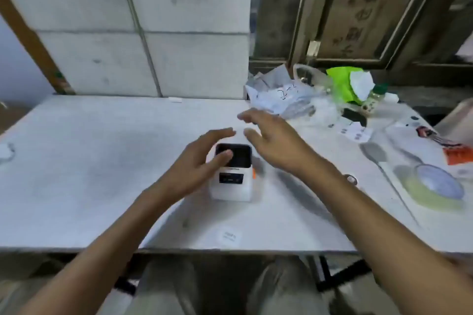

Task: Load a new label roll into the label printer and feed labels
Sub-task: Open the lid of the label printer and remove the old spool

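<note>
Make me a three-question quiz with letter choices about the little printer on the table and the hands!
1. Where is the printer?
A. on the white table
B. on the floor
C. on a shelf

2. What colour is the small tab on the printer's side?
A. blue
B. orange
C. purple

3. What is the right hand doing?
A. gripping a spoon
B. making a fist
C. open, holding nothing

Answers: 1 A, it stands on the tabletop between the arms, with the left hand at its dark top. 2 B, the tab is orange. 3 C, its fingers are spread above the table.
</note>
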